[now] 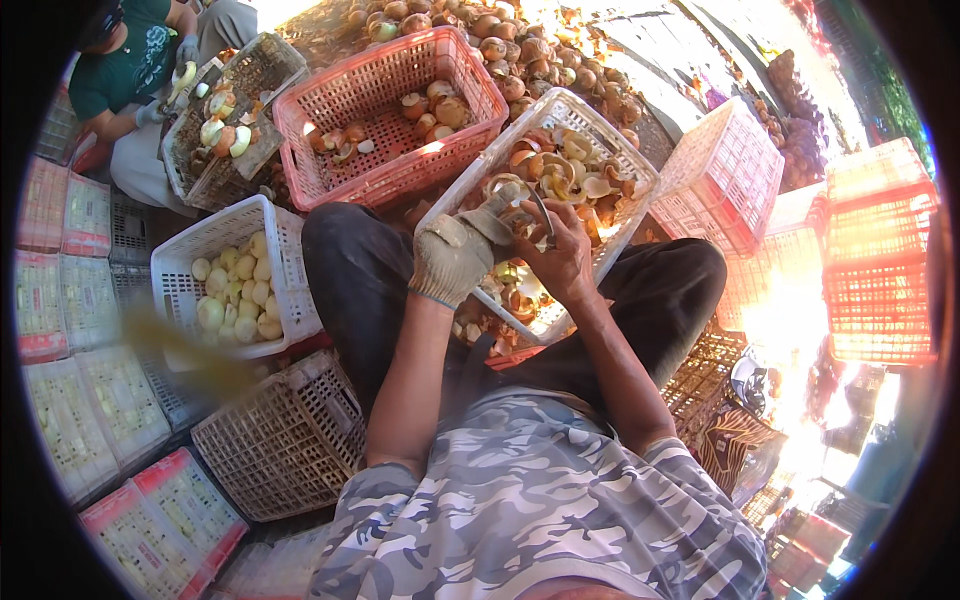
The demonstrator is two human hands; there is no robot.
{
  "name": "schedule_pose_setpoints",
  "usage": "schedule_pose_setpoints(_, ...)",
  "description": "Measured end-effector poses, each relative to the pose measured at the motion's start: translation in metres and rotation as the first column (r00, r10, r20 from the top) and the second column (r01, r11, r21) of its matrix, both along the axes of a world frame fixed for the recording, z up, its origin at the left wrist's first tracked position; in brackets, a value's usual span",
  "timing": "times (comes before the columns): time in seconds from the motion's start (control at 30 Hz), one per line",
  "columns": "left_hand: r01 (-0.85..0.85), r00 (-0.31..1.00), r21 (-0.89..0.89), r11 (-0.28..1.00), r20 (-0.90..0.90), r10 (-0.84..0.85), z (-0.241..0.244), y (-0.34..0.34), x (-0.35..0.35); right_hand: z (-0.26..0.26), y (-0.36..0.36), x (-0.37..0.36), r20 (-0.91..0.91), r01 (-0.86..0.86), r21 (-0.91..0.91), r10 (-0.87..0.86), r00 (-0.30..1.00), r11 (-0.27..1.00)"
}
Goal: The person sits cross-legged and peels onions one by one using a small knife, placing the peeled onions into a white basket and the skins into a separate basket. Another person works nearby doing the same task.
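Note:
Above a white plastic crate point(442, 206) between my knees, both hands work close together. My left hand point(457, 251), in a knitted work glove, curls around what looks like an onion point(517, 219), mostly hidden by the fingers. The bare right hand point(562, 255) grips a knife with a thin curved blade point(541, 210), its edge beside the gloved fingers; the handle is covered by my palm. Onion skins and peelings point(574, 161) fill much of the crate under the hands.
Peeled onions point(238, 289) lie in a white crate point(289, 259) at my left. A red crate point(360, 184) ahead holds a few onions, with an unpeeled heap point(525, 52) beyond. Crates point(712, 176) stack at right. A co-worker point(127, 82) sits far left.

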State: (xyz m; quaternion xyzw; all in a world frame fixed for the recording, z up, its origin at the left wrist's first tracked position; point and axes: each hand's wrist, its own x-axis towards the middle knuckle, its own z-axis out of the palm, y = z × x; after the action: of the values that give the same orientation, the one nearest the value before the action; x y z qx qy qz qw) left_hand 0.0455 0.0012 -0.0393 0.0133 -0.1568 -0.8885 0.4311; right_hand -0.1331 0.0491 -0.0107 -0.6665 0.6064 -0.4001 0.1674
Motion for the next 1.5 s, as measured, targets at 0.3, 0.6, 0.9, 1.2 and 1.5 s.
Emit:
schedule_pose_setpoints(0.3, 0.176, 0.708, -0.632, 0.755, 0.614, 0.348, 0.003, -0.002, 0.003, -0.007, 0.001, -0.007, -0.016, -0.05, -0.086, 0.049, 0.999, 0.995)
schedule_pose_setpoints(0.6, 0.174, 0.983, 0.321, 0.931, -0.117, -0.143, 0.021, -0.007, -0.001, -0.04, -0.003, -0.064, 0.083, 0.302, 0.185, -0.321, 0.943, 0.935)
schedule_pose_setpoints(0.9, 0.158, 0.889, 0.014, 0.987, 0.432, -0.149, -0.015, -0.005, -0.013, -0.01, 0.011, -0.021, -0.008, 0.081, 0.034, -0.081, 0.997, 0.996)
schedule_pose_setpoints(1.2, 0.06, 0.992, -0.285, 0.957, 0.121, -0.026, 0.088, -0.025, 0.043, 0.006, 0.016, -0.091, -0.236, 0.096, 0.271, -0.031, 0.971, 0.958)
schedule_pose_setpoints(1.5, -0.096, 0.891, -0.411, 0.906, 0.371, 0.263, 0.043, -0.12, 0.132, 0.033, -0.028, -0.105, -0.435, -0.08, 0.388, 0.259, 0.862, 0.918)
